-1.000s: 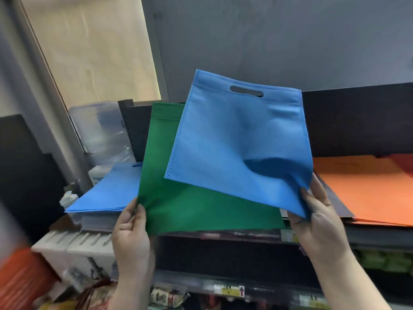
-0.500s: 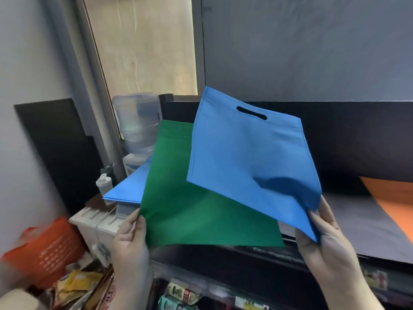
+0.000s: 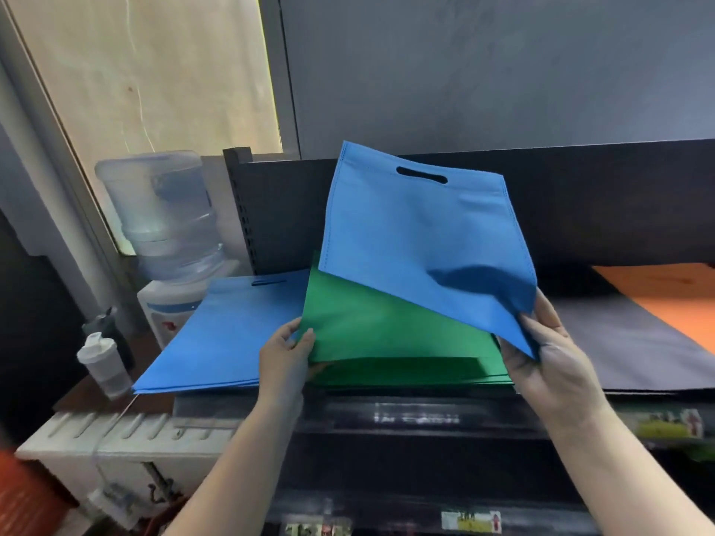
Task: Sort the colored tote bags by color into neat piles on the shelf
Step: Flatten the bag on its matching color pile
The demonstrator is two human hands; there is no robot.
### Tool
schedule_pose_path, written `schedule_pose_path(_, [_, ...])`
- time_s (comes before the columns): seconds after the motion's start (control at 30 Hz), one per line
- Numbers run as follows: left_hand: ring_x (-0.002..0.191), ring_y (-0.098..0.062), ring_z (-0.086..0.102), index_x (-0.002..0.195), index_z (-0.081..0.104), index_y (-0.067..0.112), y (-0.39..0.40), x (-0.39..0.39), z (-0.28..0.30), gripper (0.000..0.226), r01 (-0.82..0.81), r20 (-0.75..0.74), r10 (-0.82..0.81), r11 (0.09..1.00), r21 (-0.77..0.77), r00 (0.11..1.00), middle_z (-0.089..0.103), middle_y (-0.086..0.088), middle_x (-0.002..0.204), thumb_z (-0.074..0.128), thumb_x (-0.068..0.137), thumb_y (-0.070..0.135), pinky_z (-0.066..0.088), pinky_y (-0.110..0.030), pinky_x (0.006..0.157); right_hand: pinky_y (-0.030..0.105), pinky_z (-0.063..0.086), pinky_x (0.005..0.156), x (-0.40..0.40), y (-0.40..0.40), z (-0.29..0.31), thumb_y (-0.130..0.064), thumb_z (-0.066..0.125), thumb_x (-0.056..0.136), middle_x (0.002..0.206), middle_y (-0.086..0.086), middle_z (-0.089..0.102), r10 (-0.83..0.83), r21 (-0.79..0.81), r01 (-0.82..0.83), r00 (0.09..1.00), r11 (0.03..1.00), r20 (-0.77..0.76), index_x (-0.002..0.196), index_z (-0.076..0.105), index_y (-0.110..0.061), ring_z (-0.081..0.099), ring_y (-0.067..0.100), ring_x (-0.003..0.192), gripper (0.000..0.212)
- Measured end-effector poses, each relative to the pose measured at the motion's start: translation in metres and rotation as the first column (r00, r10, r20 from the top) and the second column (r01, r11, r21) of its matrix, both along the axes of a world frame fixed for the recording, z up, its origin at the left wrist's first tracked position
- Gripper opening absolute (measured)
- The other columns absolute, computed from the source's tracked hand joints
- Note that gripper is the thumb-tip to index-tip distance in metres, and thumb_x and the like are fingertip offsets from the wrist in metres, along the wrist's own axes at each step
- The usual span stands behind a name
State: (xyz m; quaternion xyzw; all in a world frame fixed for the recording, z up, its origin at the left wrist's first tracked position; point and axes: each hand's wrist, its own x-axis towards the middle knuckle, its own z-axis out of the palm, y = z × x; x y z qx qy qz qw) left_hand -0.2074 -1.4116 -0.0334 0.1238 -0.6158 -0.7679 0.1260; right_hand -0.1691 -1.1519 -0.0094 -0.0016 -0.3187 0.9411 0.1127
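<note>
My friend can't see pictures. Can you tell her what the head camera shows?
Two hands hold tote bags over a dark shelf: the right hand lifts a blue bag by its corner, and the left hand grips a green bag. A blue pile lies to the left; grey and orange bags lie to the right.

Blue tote bag [image 3: 418, 241] raised and tilted, cut-out handle at top, lower right corner pinched. Green tote bag [image 3: 387, 334] beneath it, left edge gripped, over a green pile [image 3: 406, 371] on the shelf [image 3: 425, 415]. Flat blue pile [image 3: 220, 338] just left. Dark grey bags [image 3: 619, 342], then orange bags [image 3: 669, 295], lie flat to the right.
</note>
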Motion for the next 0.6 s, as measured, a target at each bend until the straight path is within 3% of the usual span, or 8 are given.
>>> schedule_pose_path(0.1, [0.079,-0.017,0.062,0.108,0.056,0.007,-0.004,-0.003,-0.002,0.016,0.132,0.05,-0.131,0.991,-0.029,0.99,0.063,-0.012,0.098,0.05,0.095,0.0,0.056,-0.021,0.052,0.016,0.055,0.059,-0.001,-0.015,0.002,-0.017,0.07,0.045,0.094,-0.001,0.074,-0.033,0.069,0.033,0.999,0.997,-0.003,0.086,0.079,-0.026,0.071,0.01,0.076,0.043])
schedule_pose_path(0.2, [0.087,-0.02,0.063,0.118,0.054,0.001,-0.01,-0.006,-0.002,0.023,0.259,0.116,-0.252,0.964,-0.052,0.961,0.061,-0.016,0.112,0.051,0.096,0.009,0.058,-0.023,0.058,0.015,0.054,0.056,-0.005,-0.03,0.002,-0.007,0.064,0.072,0.088,-0.003,0.075,-0.033,0.109,0.032,0.999,0.994,0.014,0.081,0.079,-0.028,0.071,0.008,0.071,0.028])
schedule_pose_path(0.23, [0.087,-0.021,0.064,0.121,0.053,-0.001,-0.016,-0.006,0.004,0.029,0.269,0.128,-0.261,0.962,-0.045,0.957,0.061,-0.015,0.111,0.051,0.097,0.015,0.058,-0.024,0.06,0.015,0.054,0.056,-0.007,-0.034,0.001,-0.008,0.064,0.072,0.089,-0.003,0.075,-0.03,0.129,0.029,1.0,0.991,0.008,0.081,0.079,-0.029,0.071,0.008,0.072,0.028])
schedule_pose_path(0.33, [0.084,-0.025,0.067,0.117,0.052,0.007,-0.049,0.004,0.035,0.039,0.304,0.098,-0.31,0.95,0.074,0.946,0.064,-0.015,0.105,0.045,0.096,0.039,0.059,-0.028,0.067,0.016,0.055,0.06,-0.011,-0.05,0.007,-0.022,0.07,0.042,0.095,-0.004,0.075,-0.014,0.187,0.02,0.999,0.982,-0.031,0.084,0.079,-0.032,0.071,0.008,0.08,0.044])
schedule_pose_path(0.43, [0.082,-0.026,0.071,0.105,0.064,0.01,-0.094,0.017,0.063,0.058,0.428,0.014,-0.429,0.901,0.07,0.903,0.072,-0.013,0.099,0.041,0.078,0.056,0.06,-0.032,0.069,0.018,0.056,0.063,-0.016,-0.073,0.009,-0.018,0.069,0.053,0.098,-0.002,0.075,0.035,0.243,-0.024,0.999,0.97,-0.041,0.088,0.078,-0.03,0.071,0.01,0.085,0.038])
schedule_pose_path(0.47, [0.077,-0.022,0.072,0.103,0.065,0.009,-0.107,0.021,0.067,0.052,0.418,-0.006,-0.418,0.908,0.035,0.908,0.073,-0.012,0.095,0.046,0.078,0.049,0.06,-0.032,0.065,0.019,0.056,0.063,-0.017,-0.083,0.009,-0.011,0.065,0.067,0.096,-0.001,0.075,0.057,0.262,-0.046,0.998,0.964,-0.032,0.087,0.079,-0.029,0.071,0.01,0.084,0.03])
schedule_pose_path(0.53, [0.068,-0.015,0.071,0.107,0.063,0.006,-0.133,0.023,0.065,0.028,0.321,-0.005,-0.323,0.943,-0.084,0.946,0.075,-0.007,0.084,0.058,0.083,0.021,0.058,-0.026,0.057,0.019,0.056,0.064,-0.02,-0.105,0.006,0.003,0.046,0.09,0.091,0.0,0.075,0.083,0.323,-0.076,0.997,0.943,-0.008,0.086,0.079,-0.026,0.071,0.01,0.08,0.044])
schedule_pose_path(0.6, [0.061,-0.009,0.069,0.11,0.06,0.008,-0.159,0.019,0.056,0.024,0.218,0.019,-0.219,0.947,-0.235,0.975,0.074,-0.001,0.071,0.059,0.087,0.0,0.054,-0.021,0.05,0.018,0.056,0.065,-0.021,-0.125,0.002,0.006,0.04,0.095,0.09,0.0,0.075,0.091,0.418,-0.087,0.996,0.904,0.01,0.093,0.076,-0.021,0.071,0.009,0.079,0.045])
